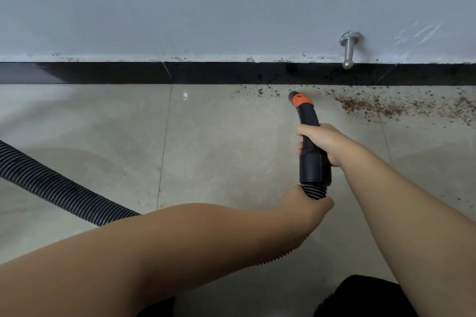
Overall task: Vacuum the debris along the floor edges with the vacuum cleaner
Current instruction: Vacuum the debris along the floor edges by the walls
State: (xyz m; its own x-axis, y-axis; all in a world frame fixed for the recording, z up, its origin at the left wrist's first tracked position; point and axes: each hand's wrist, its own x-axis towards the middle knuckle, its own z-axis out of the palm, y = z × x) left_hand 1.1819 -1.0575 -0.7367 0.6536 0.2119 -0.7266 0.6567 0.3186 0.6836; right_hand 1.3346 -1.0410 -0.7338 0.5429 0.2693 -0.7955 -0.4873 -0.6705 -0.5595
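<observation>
View from my head, looking down at the floor edge. My left forearm crosses the lower frame and hides the middle run of the ribbed black hose (51, 185); the hose shows again at my left hand (307, 204), which curls around it just below the cuff, fingers out of sight on the far side. The hose's other end is cut off at the left edge, so the vacuum body is not in view. My right hand (322, 143) wraps the black curved handle tube (313, 162) near its middle, thumb toward the wall. Beyond that hand the tube ends in an orange collar (302, 100) and a grey nozzle tip (293, 95), close to the black skirting (206, 73); whether the tip touches the tile I cannot tell. Brown debris (373, 107) lies on the beige tiles (219, 136) to the right of the nozzle, with a thinner scatter to its left along the skirting. A metal door stop (348, 51) projects from the grey wall (180, 2) above. A dark shape at the bottom edge is too cropped to identify. No lettering is legible on the tube.
</observation>
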